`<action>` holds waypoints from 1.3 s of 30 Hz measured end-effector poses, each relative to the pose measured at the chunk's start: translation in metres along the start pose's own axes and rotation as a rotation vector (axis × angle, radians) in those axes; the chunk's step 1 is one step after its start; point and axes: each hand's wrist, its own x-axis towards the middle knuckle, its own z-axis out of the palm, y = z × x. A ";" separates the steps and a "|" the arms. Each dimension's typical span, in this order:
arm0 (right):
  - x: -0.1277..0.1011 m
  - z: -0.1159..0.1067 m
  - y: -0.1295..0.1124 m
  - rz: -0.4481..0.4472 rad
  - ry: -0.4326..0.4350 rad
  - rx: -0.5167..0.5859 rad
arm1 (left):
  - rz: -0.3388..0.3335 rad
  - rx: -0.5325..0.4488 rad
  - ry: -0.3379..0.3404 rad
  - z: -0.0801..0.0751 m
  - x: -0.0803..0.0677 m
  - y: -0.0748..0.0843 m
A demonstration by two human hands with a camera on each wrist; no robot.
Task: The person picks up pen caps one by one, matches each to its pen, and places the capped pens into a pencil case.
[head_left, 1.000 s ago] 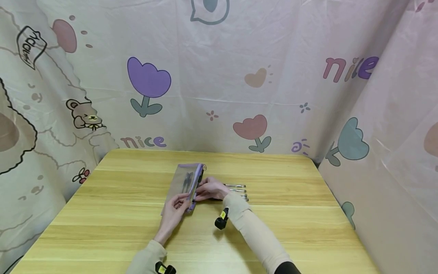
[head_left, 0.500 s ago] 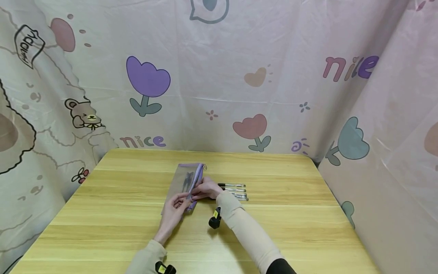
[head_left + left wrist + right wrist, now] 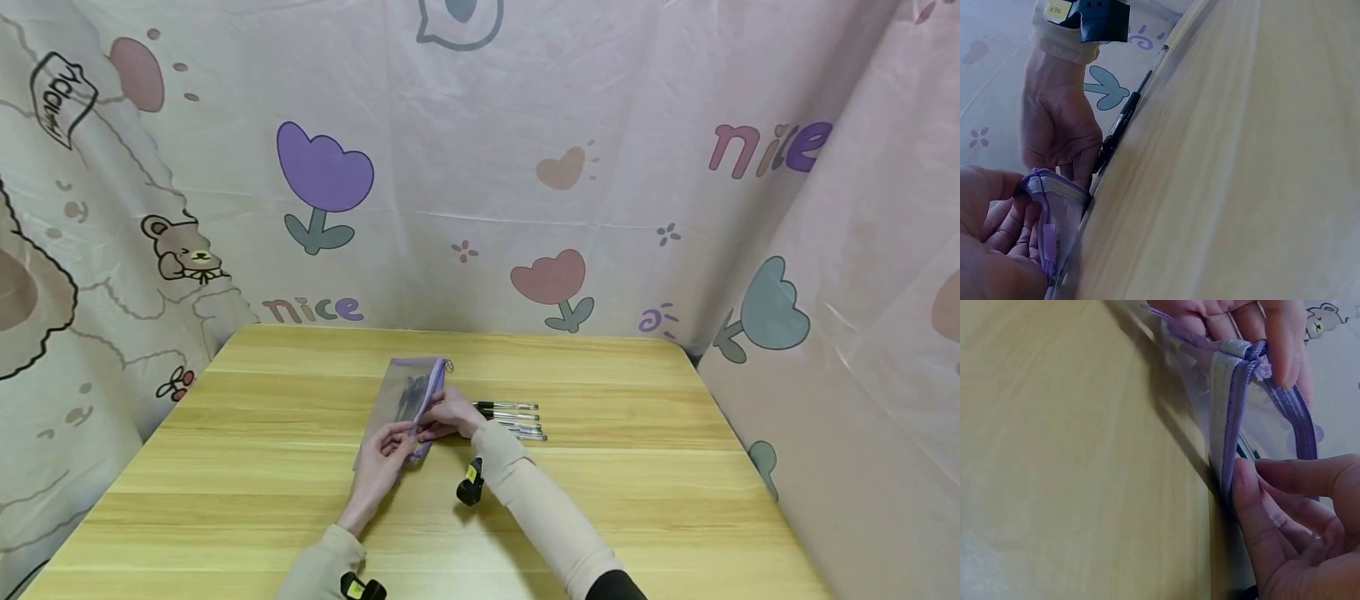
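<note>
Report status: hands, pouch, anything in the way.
Left hand pinching pouch, near end.
Right hand at its open mouth, grip unclear.
Loose pens alongside; no obstruction seen.

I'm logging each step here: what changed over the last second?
The right hand moved left; the black pen it held at the pouch now seems inside it; whether released, I can't tell. The left hand still pinches the pouch; the loose pens lie much as before.

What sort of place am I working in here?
Probably an indoor corner staged for recording: wood-grain table, tulip-printed cloth hung behind and beside it, and black wrist cameras on the person.
</note>
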 end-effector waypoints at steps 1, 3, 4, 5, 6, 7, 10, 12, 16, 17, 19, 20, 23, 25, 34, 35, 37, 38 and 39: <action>-0.001 0.000 0.000 -0.001 -0.004 -0.007 | 0.001 0.001 0.002 0.000 0.000 0.000; -0.003 -0.001 -0.001 -0.003 -0.011 -0.010 | 0.002 0.002 0.003 0.000 0.000 0.001; -0.004 -0.002 -0.001 -0.003 -0.016 -0.006 | 0.000 0.002 0.006 0.000 0.000 0.001; -0.005 -0.002 -0.001 -0.005 -0.018 -0.006 | -0.001 0.003 0.008 0.000 0.000 0.000; -0.006 -0.003 -0.001 -0.005 -0.018 0.003 | -0.004 0.004 0.010 0.000 0.001 0.000; -0.007 -0.003 -0.001 -0.008 -0.021 0.010 | -0.005 0.006 0.012 0.001 0.001 0.000; -0.011 -0.005 0.001 -0.014 -0.033 0.046 | -0.006 0.008 0.020 0.000 0.002 -0.001; -0.014 -0.006 0.003 -0.018 -0.036 0.075 | -0.004 0.007 0.026 0.000 0.002 -0.002; -0.022 -0.011 0.006 -0.045 -0.021 0.090 | 0.003 -0.006 0.034 0.001 0.002 -0.004; -0.024 -0.013 0.008 -0.062 -0.014 0.091 | 0.006 -0.009 0.034 0.001 0.002 -0.004; -0.031 -0.017 0.011 -0.114 0.000 0.073 | 0.013 -0.013 0.030 0.001 0.001 -0.004; -0.034 -0.019 0.012 -0.143 0.007 0.064 | 0.014 -0.015 0.030 0.001 0.001 -0.004; -0.048 -0.029 0.018 -0.262 0.030 -0.014 | 0.011 -0.010 0.024 0.002 0.000 -0.003; -0.057 -0.038 0.022 -0.339 0.049 -0.109 | 0.005 -0.004 0.022 0.002 0.000 -0.003; -0.095 -0.088 0.041 -0.495 0.144 -0.389 | -0.024 0.014 0.022 0.003 0.001 -0.003; -0.097 -0.093 0.043 -0.492 0.158 -0.403 | -0.026 0.014 0.020 0.003 0.001 -0.003; -0.101 -0.102 0.048 -0.482 0.183 -0.434 | -0.023 0.013 0.015 0.002 0.001 -0.003; -0.102 -0.106 0.050 -0.479 0.193 -0.453 | -0.019 0.012 0.013 0.002 0.001 -0.003; -0.103 -0.110 0.051 -0.477 0.205 -0.467 | -0.019 0.011 0.013 0.002 0.001 -0.003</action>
